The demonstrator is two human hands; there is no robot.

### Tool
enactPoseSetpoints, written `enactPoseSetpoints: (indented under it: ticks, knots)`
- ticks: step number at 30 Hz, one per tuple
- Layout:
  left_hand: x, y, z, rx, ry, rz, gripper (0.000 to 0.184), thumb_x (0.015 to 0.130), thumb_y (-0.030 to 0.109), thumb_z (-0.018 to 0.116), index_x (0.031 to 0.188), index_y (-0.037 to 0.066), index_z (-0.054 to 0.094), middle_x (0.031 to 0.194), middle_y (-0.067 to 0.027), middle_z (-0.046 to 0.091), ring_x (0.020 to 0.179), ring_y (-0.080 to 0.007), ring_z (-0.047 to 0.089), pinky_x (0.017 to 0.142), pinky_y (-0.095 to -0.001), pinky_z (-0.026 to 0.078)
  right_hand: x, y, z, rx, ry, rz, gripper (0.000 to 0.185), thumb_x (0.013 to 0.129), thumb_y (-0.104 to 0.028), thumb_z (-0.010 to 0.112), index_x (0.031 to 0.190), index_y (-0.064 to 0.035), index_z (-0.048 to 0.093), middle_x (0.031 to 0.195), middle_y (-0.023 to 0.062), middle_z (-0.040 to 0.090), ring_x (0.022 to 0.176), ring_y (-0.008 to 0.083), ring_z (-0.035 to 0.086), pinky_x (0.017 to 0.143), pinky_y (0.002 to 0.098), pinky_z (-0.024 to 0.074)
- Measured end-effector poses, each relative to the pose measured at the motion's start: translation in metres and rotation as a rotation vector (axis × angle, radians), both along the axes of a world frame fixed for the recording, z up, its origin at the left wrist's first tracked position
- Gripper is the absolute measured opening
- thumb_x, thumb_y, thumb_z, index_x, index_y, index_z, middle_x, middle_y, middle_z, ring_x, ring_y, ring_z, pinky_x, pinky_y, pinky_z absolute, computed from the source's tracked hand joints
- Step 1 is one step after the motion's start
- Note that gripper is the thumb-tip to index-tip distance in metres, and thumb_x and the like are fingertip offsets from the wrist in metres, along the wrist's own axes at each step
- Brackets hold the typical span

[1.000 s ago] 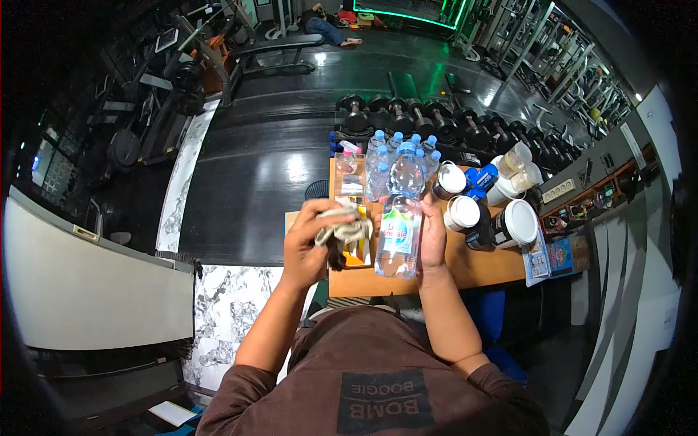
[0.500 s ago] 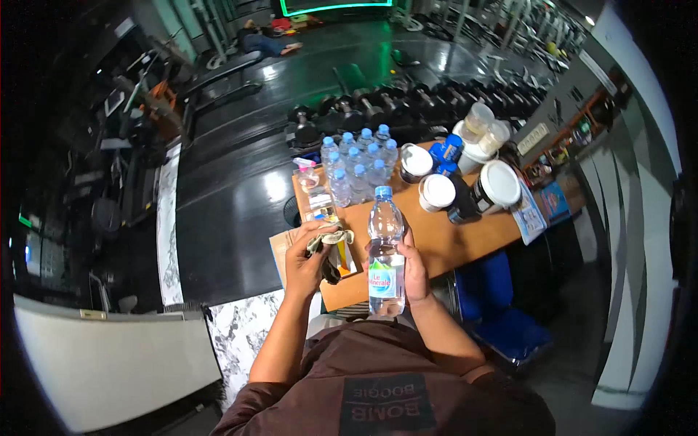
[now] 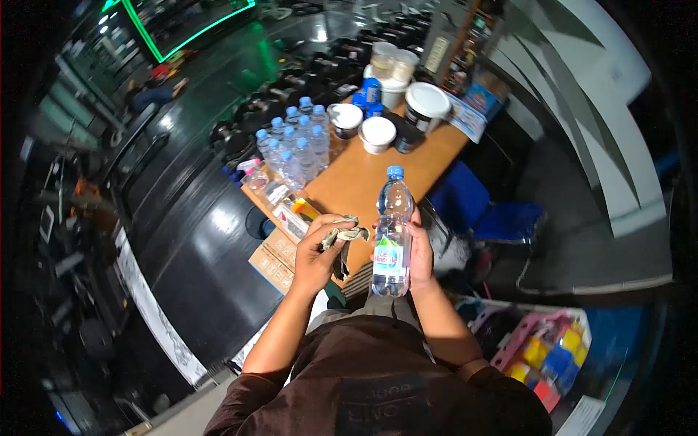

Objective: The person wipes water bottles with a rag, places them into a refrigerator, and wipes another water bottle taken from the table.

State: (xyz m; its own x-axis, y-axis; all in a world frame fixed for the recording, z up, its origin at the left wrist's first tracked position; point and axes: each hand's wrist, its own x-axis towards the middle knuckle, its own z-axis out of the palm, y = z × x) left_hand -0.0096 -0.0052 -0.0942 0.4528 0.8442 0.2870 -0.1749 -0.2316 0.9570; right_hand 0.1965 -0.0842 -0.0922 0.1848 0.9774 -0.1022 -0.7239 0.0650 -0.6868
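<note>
My right hand (image 3: 420, 251) is wrapped round a clear plastic water bottle (image 3: 392, 218) with a blue cap and a "Le Minerale" label, held upright in front of my body. Crumpled in the fingers of my left hand (image 3: 315, 254) is a pale and dark cloth (image 3: 345, 236), a little left of the bottle and apart from it. Beyond both hands lies a wooden table (image 3: 356, 185). A group of similar blue-capped water bottles (image 3: 297, 142) stands on its far left part.
White-lidded tubs (image 3: 378, 134) and blue cans (image 3: 371, 91) stand at the table's far side. A cardboard box (image 3: 275, 260) is at its left. A blue chair (image 3: 502, 218) stands to the right, with a pink basket (image 3: 542, 349) of colourful packets nearer me. Dumbbells line the floor behind.
My view has turned to the right, so the table appears rotated and the pink basket has come into sight. Both hands keep their hold on the bottle and the cloth.
</note>
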Motion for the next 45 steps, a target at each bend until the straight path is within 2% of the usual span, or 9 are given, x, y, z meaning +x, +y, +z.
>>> enactPoseSetpoints:
  ticks: [19,21,25,26,28,31,35,41,45]
  knots:
    - [0.037,-0.118,-0.013,-0.05,0.182,-0.579,0.024,0.102,0.012,0.068,0.12,-0.001,0.076,0.128,-0.014,0.068,0.126,-0.0269,0.061,0.112,-0.0376,0.042,-0.032,-0.232,-0.003,-0.015,-0.175,-0.804,0.081,0.104,-0.037,0.063,0.171,-0.0253,0.019,0.123,0.0191,0.067,0.09,0.0269,0.074,0.072,0.0412,0.0663]
    - [0.037,-0.135,-0.023,-0.097,0.204,-0.624,0.024,0.103,0.012,0.067,0.12,-0.001,0.076,0.128,-0.0139,0.068,0.127,-0.0273,0.06,0.113,-0.0382,0.042,-0.042,-0.26,-0.009,0.034,-0.145,-0.819,0.08,0.105,-0.024,0.062,0.172,-0.0185,0.018,0.145,0.0172,0.057,0.112,0.0221,0.069,0.088,0.0376,0.0611]
    - [0.038,-0.169,-0.018,-0.097,0.21,-0.745,0.026,0.105,0.017,0.066,0.121,-0.002,0.075,0.128,-0.0135,0.068,0.126,-0.0255,0.06,0.113,-0.037,0.04,-0.075,-0.299,-0.023,-0.055,-0.11,-0.979,0.078,0.105,-0.021,0.062,0.171,-0.0145,0.021,0.144,0.0149,0.057,0.115,0.0221,0.067,0.096,0.038,0.057]
    - [0.038,-0.178,-0.017,-0.137,0.208,-0.754,0.028,0.106,0.019,0.067,0.12,-0.003,0.075,0.128,-0.0128,0.068,0.125,-0.0245,0.06,0.113,-0.0365,0.04,-0.079,-0.311,-0.034,-0.116,-0.168,-0.951,0.085,0.102,-0.035,0.064,0.172,-0.0248,0.015,0.122,0.0216,0.067,0.091,0.0264,0.074,0.072,0.0401,0.0653]
    - [0.034,-0.19,-0.022,-0.146,0.205,-0.794,0.028,0.106,0.02,0.067,0.12,-0.003,0.075,0.128,-0.0124,0.068,0.125,-0.0244,0.06,0.113,-0.0365,0.04,-0.099,-0.326,-0.036,-0.119,-0.156,-0.985,0.086,0.102,-0.036,0.064,0.172,-0.0249,0.015,0.122,0.0217,0.067,0.09,0.0264,0.073,0.072,0.0401,0.0648]
    - [0.025,-0.199,-0.026,-0.102,0.194,-0.896,0.027,0.106,0.018,0.066,0.122,-0.003,0.073,0.119,-0.0064,0.067,0.115,-0.0172,0.062,0.104,-0.0322,0.044,-0.127,-0.343,-0.046,-0.122,-0.198,-1.073,0.085,0.102,-0.036,0.063,0.172,-0.0257,0.016,0.122,0.0215,0.067,0.088,0.0262,0.073,0.073,0.041,0.0634]
    - [0.003,-0.2,-0.026,-0.145,0.208,-1.031,0.026,0.107,0.018,0.065,0.121,-0.002,0.074,0.124,-0.0115,0.07,0.121,-0.0232,0.062,0.11,-0.0365,0.042,-0.175,-0.35,-0.046,-0.226,-0.36,-1.177,0.082,0.102,-0.033,0.06,0.172,-0.0272,0.017,0.127,0.021,0.065,0.093,0.0274,0.072,0.078,0.043,0.0633]
    - [-0.054,-0.173,-0.043,-0.164,0.15,-1.137,0.025,0.106,0.017,0.066,0.121,-0.002,0.074,0.123,-0.0117,0.07,0.12,-0.0232,0.063,0.109,-0.0361,0.043,-0.266,-0.316,-0.041,-0.257,-0.135,-1.313,0.082,0.104,-0.032,0.061,0.172,-0.0279,0.015,0.137,0.0186,0.06,0.105,0.0279,0.071,0.082,0.045,0.0648]
    - [-0.106,-0.149,-0.063,-0.219,0.221,-1.193,0.025,0.106,0.016,0.065,0.121,-0.002,0.074,0.123,-0.0112,0.069,0.119,-0.022,0.063,0.108,-0.035,0.045,-0.322,-0.298,-0.055,-0.239,-0.11,-1.287,0.086,0.105,-0.029,0.066,0.173,-0.0207,0.014,0.158,0.0119,0.043,0.118,0.0256,0.065,0.096,0.0455,0.0593]
